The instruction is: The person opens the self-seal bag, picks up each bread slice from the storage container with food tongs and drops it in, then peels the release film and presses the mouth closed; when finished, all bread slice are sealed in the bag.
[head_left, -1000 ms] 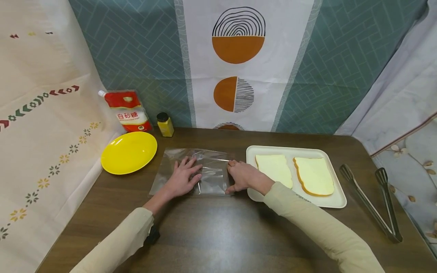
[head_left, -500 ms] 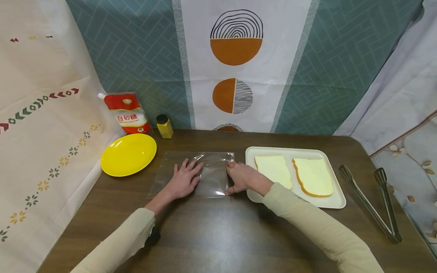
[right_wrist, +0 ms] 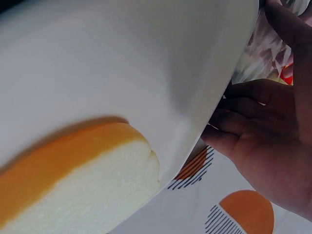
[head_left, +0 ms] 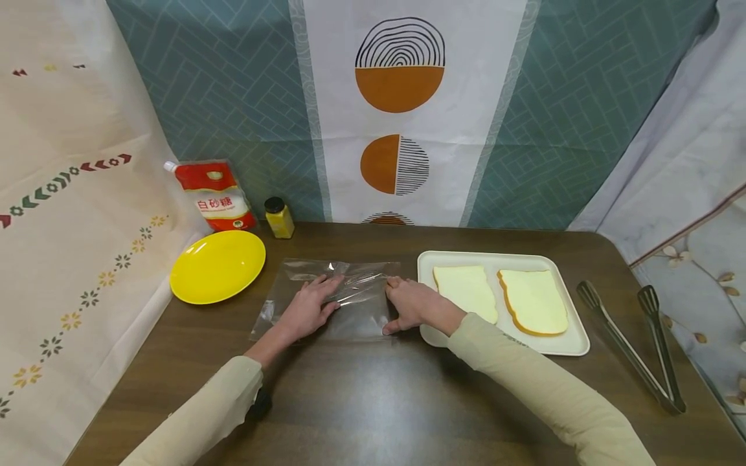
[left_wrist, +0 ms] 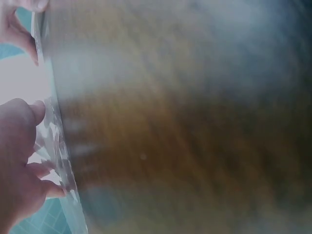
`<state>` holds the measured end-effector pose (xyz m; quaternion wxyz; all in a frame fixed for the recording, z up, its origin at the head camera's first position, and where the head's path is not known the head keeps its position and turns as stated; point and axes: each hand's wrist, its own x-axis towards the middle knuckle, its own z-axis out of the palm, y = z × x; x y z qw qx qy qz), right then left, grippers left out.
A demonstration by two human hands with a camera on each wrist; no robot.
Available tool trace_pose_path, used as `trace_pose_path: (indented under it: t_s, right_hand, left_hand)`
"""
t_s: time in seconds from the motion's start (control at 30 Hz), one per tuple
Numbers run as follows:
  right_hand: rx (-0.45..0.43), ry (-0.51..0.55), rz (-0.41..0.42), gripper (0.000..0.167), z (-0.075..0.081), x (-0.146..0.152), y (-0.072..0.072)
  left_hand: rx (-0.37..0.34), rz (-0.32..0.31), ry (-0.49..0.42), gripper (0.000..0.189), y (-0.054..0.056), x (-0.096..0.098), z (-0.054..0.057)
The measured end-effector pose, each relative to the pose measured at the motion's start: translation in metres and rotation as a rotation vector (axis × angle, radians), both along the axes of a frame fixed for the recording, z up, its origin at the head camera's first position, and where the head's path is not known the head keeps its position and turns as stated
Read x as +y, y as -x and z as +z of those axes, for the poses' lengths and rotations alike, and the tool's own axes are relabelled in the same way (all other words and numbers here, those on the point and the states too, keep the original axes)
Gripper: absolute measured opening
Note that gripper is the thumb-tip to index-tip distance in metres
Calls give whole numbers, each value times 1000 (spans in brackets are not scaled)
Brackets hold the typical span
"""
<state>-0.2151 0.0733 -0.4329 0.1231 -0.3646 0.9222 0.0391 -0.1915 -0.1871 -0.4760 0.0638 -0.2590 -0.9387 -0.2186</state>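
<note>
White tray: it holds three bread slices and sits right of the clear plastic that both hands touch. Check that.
Not three: the head view shows two bread slices on the white tray. The rest stands: it sits right of the clear plastic, which the left hand and right hand both touch.

Red-and-white pouch (head_left: 214, 196) reading 白砂糖, smaller print illegible

The person wears long sleeves in a pale cream-beige cloth, plain in colour and softly creased. The left sleeve (head_left: 201, 411) is loose, rumpled toward its cuff; the right sleeve (head_left: 536, 382) is wrinkled lower down. Beneath the left cuff (head_left: 252, 369) shows a small black blocky piece (head_left: 261, 404), its details too dark to tell. The hands (head_left: 307, 307) are bare.
</note>
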Motion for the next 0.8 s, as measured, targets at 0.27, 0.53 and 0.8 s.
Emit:
trace_pose_path:
  t_s: [0.27,0.53,0.8]
  right_hand:
    - [55,20,41,93,-1,1,-2]
    - [48,15,49,94,0,2,-2]
    - [45,-18,43,95,-2,1,0]
  left_hand:
    - [53,-16,-33,48,0,-2,-1]
    - [140,-23,-203,33,3,-6,-3]
    - [56,46,-393,28,1,-11,6]
